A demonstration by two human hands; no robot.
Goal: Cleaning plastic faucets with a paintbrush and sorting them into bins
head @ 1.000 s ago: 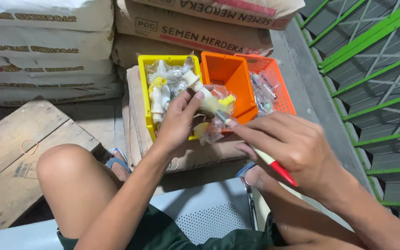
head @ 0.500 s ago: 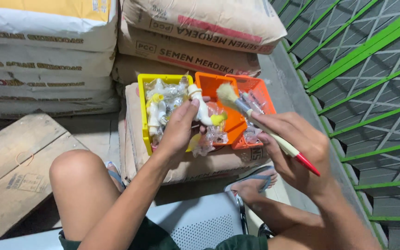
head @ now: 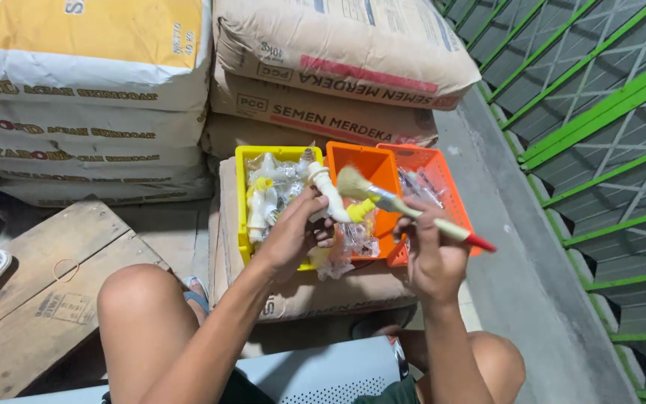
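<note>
My left hand (head: 293, 232) grips a white plastic tap (head: 328, 191) with a yellow handle, a clear plastic wrapper (head: 345, 251) hanging under it. My right hand (head: 431, 254) holds a paintbrush (head: 405, 206) with a pale wooden handle and red tip; its bristles touch the tap's top. Both hands hover over a yellow bin (head: 242, 202) full of wrapped white and yellow taps and an orange bin (head: 379, 168) beside it.
An orange slotted basket (head: 446, 187) holding wrapped parts sits right of the bins, all on a brown sack. Stacked cement sacks (head: 338, 82) rise behind. A wooden board (head: 46, 292) lies at left, a green metal grille (head: 600, 135) at right. My bare knees are below.
My right hand swung the paintbrush up and left until its bristles met the tap. The left hand stayed over the yellow bin with the tap. The view tilted slightly.
</note>
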